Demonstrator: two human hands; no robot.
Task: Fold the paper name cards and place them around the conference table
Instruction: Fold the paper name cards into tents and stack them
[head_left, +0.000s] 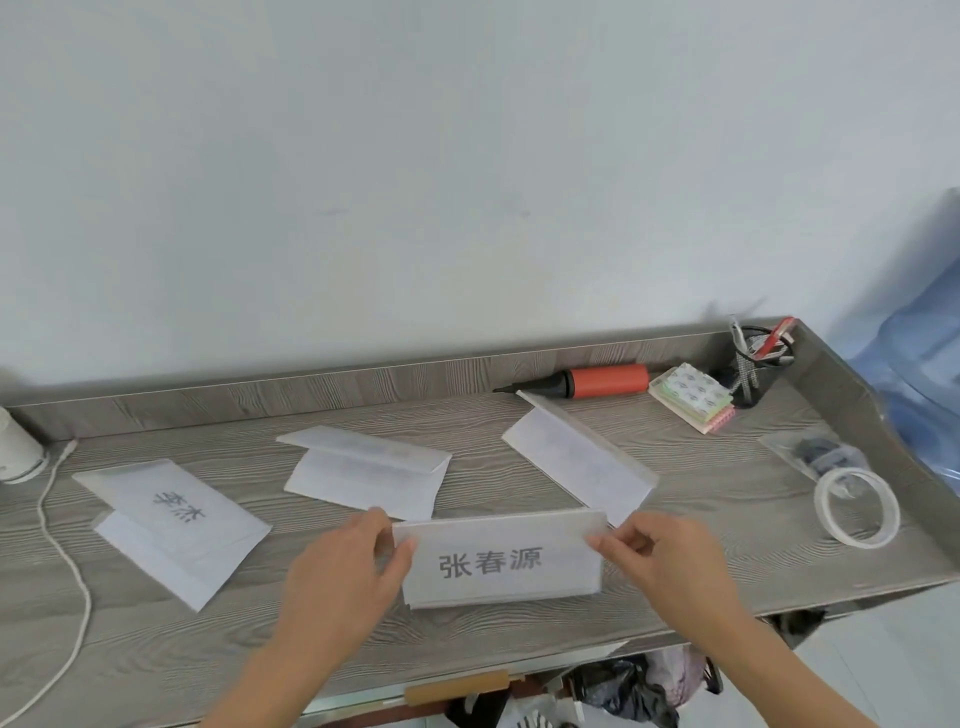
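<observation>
Four folded name cards (363, 467) on table (743, 493): nearest card (501, 564) pinched by left hand (337, 566) and right hand (670, 561); pump (597, 379), tape roll (857, 506) beyond

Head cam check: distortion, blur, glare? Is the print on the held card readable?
Head view, geometry: the table rim bows, wide-angle. Head view, light: soft and even, faint shadows, no glare. Head view, focus: slightly soft overall, but print on the held card is legible.

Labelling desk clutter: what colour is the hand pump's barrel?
Orange-red barrel on the hand pump, with a black nozzle; head view shows it.
</observation>
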